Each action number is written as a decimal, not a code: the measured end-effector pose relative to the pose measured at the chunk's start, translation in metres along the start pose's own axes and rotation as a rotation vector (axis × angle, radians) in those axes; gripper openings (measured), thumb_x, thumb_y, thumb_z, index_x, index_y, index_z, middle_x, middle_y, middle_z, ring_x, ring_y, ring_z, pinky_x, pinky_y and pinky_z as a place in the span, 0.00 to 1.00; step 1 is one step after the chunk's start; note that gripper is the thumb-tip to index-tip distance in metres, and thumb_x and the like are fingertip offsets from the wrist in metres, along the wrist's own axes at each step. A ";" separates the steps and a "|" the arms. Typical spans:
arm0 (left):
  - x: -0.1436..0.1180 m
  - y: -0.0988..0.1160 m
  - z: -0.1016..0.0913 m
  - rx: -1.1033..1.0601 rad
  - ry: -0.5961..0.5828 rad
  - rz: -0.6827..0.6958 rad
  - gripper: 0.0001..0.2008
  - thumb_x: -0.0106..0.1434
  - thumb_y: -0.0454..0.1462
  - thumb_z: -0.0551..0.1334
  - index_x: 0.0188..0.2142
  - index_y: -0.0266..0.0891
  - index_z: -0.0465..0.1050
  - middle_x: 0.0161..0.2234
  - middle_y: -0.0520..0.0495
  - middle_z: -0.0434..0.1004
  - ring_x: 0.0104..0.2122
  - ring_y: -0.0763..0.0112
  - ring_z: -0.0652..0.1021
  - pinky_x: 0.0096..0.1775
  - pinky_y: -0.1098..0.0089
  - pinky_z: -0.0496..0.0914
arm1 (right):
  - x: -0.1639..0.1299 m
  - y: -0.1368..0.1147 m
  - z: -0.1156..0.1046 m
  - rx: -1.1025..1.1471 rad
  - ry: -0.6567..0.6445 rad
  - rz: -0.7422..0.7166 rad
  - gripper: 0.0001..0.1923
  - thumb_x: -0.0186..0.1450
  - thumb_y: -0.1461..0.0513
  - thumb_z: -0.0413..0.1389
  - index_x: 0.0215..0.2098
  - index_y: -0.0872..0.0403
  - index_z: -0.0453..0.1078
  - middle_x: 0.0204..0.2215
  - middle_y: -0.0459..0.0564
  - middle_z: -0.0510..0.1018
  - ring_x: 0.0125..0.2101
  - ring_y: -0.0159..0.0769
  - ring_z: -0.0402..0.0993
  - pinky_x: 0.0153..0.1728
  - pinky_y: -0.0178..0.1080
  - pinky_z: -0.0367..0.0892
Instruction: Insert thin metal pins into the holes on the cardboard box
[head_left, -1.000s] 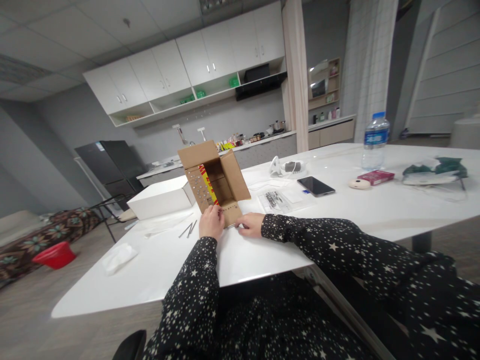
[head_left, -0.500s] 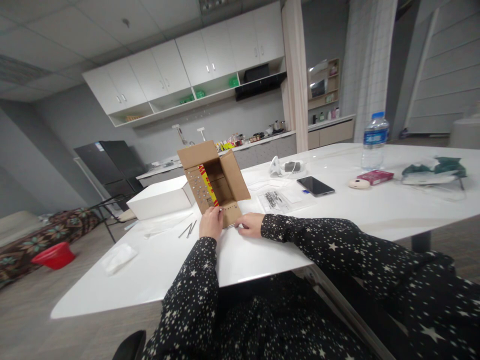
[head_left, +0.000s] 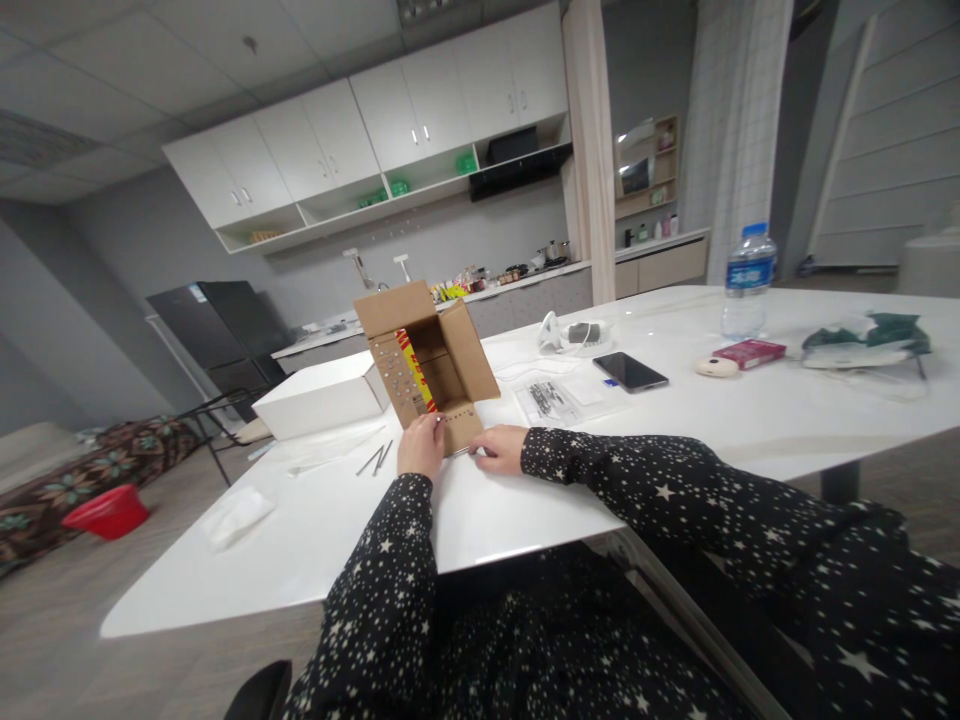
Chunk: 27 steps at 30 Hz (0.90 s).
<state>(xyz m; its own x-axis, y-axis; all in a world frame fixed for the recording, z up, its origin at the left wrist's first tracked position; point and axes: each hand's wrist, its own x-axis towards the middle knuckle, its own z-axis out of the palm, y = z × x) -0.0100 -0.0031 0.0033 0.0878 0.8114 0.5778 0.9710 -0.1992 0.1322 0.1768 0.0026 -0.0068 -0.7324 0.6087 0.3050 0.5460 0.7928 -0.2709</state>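
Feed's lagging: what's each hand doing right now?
Left hand: fingers on the cardboard box near flap; grip cannot be told.
Right hand: resting against the flap, fingers curled.

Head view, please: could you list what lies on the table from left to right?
Crumpled tissue → white box → cardboard box → phone → red packet → green cloth.

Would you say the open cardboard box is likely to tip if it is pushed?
Probably: the cardboard box lies on its side with flaps splayed, so it looks light. Both the left hand and right hand steady its lower flap.
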 end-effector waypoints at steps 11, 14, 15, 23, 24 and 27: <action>0.000 0.002 -0.003 0.091 -0.030 -0.028 0.16 0.66 0.40 0.48 0.44 0.40 0.71 0.41 0.42 0.77 0.42 0.64 0.75 0.43 0.67 0.67 | -0.001 -0.002 -0.003 -0.008 -0.010 -0.001 0.16 0.57 0.63 0.52 0.42 0.56 0.74 0.20 0.46 0.75 0.23 0.31 0.68 0.26 0.32 0.59; 0.000 0.002 -0.003 0.113 -0.025 -0.036 0.16 0.66 0.41 0.48 0.45 0.41 0.72 0.39 0.42 0.77 0.41 0.63 0.75 0.42 0.67 0.67 | -0.001 -0.002 -0.002 -0.005 -0.009 0.004 0.16 0.57 0.63 0.52 0.42 0.56 0.74 0.20 0.46 0.75 0.23 0.31 0.68 0.26 0.32 0.59; 0.000 0.002 -0.004 0.121 -0.026 -0.035 0.16 0.66 0.41 0.48 0.45 0.41 0.72 0.39 0.42 0.77 0.41 0.63 0.75 0.42 0.67 0.67 | 0.000 -0.001 -0.002 -0.004 -0.010 0.005 0.16 0.57 0.63 0.52 0.42 0.57 0.74 0.21 0.46 0.75 0.23 0.31 0.68 0.26 0.32 0.59; -0.002 0.009 -0.009 0.126 -0.023 -0.026 0.16 0.65 0.41 0.49 0.43 0.41 0.72 0.37 0.42 0.77 0.39 0.63 0.75 0.41 0.66 0.67 | -0.001 -0.001 -0.002 0.005 -0.006 0.004 0.16 0.57 0.62 0.52 0.42 0.56 0.74 0.21 0.46 0.75 0.23 0.31 0.67 0.27 0.32 0.59; -0.002 0.010 -0.010 0.124 -0.023 -0.027 0.16 0.65 0.41 0.49 0.42 0.40 0.72 0.37 0.42 0.77 0.39 0.63 0.75 0.41 0.66 0.67 | -0.001 -0.001 -0.002 0.007 -0.007 0.009 0.16 0.57 0.62 0.52 0.42 0.56 0.74 0.21 0.46 0.75 0.22 0.31 0.67 0.26 0.32 0.59; -0.002 0.010 -0.010 0.114 -0.017 -0.025 0.15 0.65 0.41 0.49 0.42 0.40 0.72 0.36 0.42 0.77 0.38 0.63 0.75 0.41 0.66 0.67 | -0.001 -0.001 -0.002 0.005 -0.008 0.016 0.16 0.57 0.62 0.52 0.42 0.55 0.74 0.20 0.46 0.75 0.22 0.31 0.67 0.26 0.32 0.59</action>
<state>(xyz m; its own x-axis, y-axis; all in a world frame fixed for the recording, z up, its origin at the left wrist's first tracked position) -0.0029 -0.0122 0.0110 0.0664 0.8250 0.5613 0.9918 -0.1161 0.0533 0.1777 0.0009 -0.0051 -0.7264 0.6214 0.2936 0.5558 0.7824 -0.2809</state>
